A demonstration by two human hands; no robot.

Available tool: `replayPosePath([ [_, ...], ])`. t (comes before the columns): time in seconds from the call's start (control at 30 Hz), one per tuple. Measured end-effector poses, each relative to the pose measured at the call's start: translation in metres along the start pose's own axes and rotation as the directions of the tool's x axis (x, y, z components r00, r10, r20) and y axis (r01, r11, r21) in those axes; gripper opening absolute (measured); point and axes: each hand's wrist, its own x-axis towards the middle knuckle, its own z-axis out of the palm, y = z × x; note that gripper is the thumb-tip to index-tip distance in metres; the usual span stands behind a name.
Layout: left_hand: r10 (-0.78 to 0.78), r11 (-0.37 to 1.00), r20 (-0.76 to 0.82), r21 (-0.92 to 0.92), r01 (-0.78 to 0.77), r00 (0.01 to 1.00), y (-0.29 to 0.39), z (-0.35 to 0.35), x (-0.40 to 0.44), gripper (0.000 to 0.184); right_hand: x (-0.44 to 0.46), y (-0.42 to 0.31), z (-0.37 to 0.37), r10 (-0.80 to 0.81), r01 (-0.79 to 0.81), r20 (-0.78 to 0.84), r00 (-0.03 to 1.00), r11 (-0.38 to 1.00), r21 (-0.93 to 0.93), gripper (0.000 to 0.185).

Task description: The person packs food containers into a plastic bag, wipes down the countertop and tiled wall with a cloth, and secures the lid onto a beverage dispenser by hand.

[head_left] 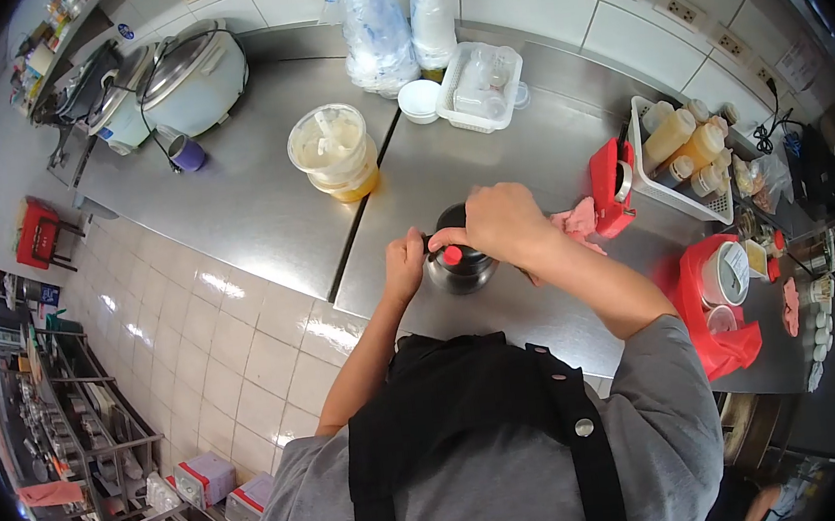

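A dark metal flask or jug [461, 276] with a black top and a red button stands on the steel counter [392, 308], close to the body. My left hand [405, 265] is closed at its left side, around what looks like a black handle. Over the top lies my right hand [502, 222], its fingers curled on the black lid and hiding most of it. A pink cloth [580, 225] is just right of my right hand.
Ahead stand a tub [331, 148] over yellow liquid, a white bowl [419, 102] and a white basket [483, 83]. Rice cookers [191, 76] are at the far left. On the right are a red container [612, 186], a bottle basket [681, 180] and a red bag [722, 342].
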Motion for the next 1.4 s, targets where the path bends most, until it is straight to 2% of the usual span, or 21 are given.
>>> replayPosePath([
  [0.03, -0.002, 1.000, 0.000, -0.002, 0.002, 1.000, -0.002, 0.000, 0.000, 0.052, -0.006, 0.006, 0.010, -0.118, 0.126, -0.225, 0.967, 0.992, 0.021, 0.074],
  [0.07, -0.006, 1.000, -0.005, 0.009, 0.006, 1.000, -0.005, 0.000, 0.001, 0.052, -0.010, 0.012, 0.019, -0.218, 0.249, -0.439, 0.872, 0.968, 0.015, 0.073],
  [0.1, -0.009, 1.000, -0.008, 0.020, 0.009, 1.000, -0.008, 0.001, 0.001, 0.052, -0.007, 0.017, 0.028, -0.213, 0.245, -0.437, 0.874, 0.969, 0.017, 0.073],
  [0.17, 0.013, 1.000, -0.017, 0.013, -0.013, 1.000, -0.006, 0.003, 0.001, 0.053, -0.001, 0.022, 0.040, -0.563, 0.487, -0.397, 0.725, 0.826, -0.283, 0.074],
  [0.2, 0.035, 0.999, -0.032, 0.008, -0.035, 0.999, -0.004, 0.003, 0.000, 0.053, 0.001, 0.023, 0.043, -0.562, 0.485, -0.398, 0.725, 0.827, -0.283, 0.074],
  [0.27, 0.031, 0.999, -0.032, 0.017, -0.030, 0.999, -0.007, 0.003, 0.000, 0.052, -0.001, 0.018, 0.038, -0.452, 0.421, -0.391, 0.802, 0.892, -0.168, 0.076],
  [0.37, 0.007, 0.999, -0.035, 0.034, -0.006, 0.999, -0.009, 0.002, 0.001, 0.052, -0.009, 0.017, 0.028, -0.422, 0.413, -0.450, 0.787, 0.902, -0.124, 0.075],
  [0.47, 0.003, 1.000, -0.040, 0.024, -0.002, 0.999, -0.006, 0.003, 0.001, 0.051, -0.012, 0.019, 0.025, -0.495, 0.460, -0.451, 0.743, 0.867, -0.194, 0.073],
  [0.7, 0.017, 1.000, -0.015, 0.001, -0.017, 1.000, -0.004, 0.002, 0.001, 0.051, -0.004, 0.012, 0.027, -0.458, 0.407, -0.415, 0.786, 0.889, -0.210, 0.070],
  [0.77, 0.012, 1.000, -0.024, 0.023, -0.011, 1.000, 0.000, 0.002, 0.000, 0.051, 0.001, 0.000, 0.024, -0.105, 0.111, -0.391, 0.914, 0.994, -0.009, 0.077],
  [0.8, 0.006, 0.999, -0.035, 0.044, -0.005, 0.999, 0.002, 0.002, -0.001, 0.051, 0.001, -0.002, 0.019, -0.105, 0.111, -0.392, 0.914, 0.994, -0.008, 0.077],
  [0.87, -0.001, 1.000, -0.017, 0.031, 0.001, 1.000, -0.002, 0.000, 0.001, 0.051, 0.000, -0.003, 0.005, 0.030, -0.018, -0.173, 0.984, 0.997, 0.070, 0.094],
  [0.9, -0.013, 1.000, 0.002, 0.017, 0.013, 1.000, -0.005, -0.001, 0.001, 0.051, -0.003, -0.001, 0.006, 0.027, -0.016, -0.173, 0.985, 0.998, 0.067, 0.094],
  [0.97, -0.005, 1.000, -0.013, 0.018, 0.005, 1.000, -0.004, 0.000, 0.001, 0.051, -0.013, 0.013, 0.013, -0.169, 0.208, -0.453, 0.875, 0.977, 0.039, 0.093],
  [1.0, 0.005, 1.000, -0.025, 0.021, -0.005, 1.000, -0.004, 0.002, 0.000, 0.051, -0.012, 0.018, 0.017, -0.164, 0.204, -0.450, 0.878, 0.978, 0.041, 0.093],
  [1.07, 0.010, 1.000, -0.026, -0.004, -0.010, 1.000, -0.008, 0.004, 0.001, 0.051, -0.001, 0.028, 0.029, -0.565, 0.499, -0.425, 0.707, 0.825, -0.266, 0.091],
  [1.1, 0.016, 1.000, -0.034, -0.026, -0.017, 0.999, -0.010, 0.004, 0.001, 0.051, 0.010, 0.028, 0.039, -0.538, 0.495, -0.383, 0.751, 0.842, -0.213, 0.086],
  [1.2, 0.015, 1.000, -0.012, 0.015, -0.014, 1.000, 0.005, 0.002, -0.002, 0.051, 0.003, 0.026, 0.027, -0.515, 0.506, -0.326, 0.793, 0.854, -0.119, 0.080],
  [1.3, 0.004, 0.999, 0.001, 0.045, -0.004, 1.000, 0.008, 0.000, -0.002, 0.052, -0.001, 0.020, 0.024, -0.480, 0.480, -0.320, 0.817, 0.873, -0.085, 0.076],
  [1.4, 0.002, 1.000, -0.023, 0.027, -0.001, 1.000, 0.013, 0.002, -0.003, 0.052, -0.003, 0.021, 0.023, -0.510, 0.500, -0.323, 0.797, 0.858, -0.123, 0.075],
])
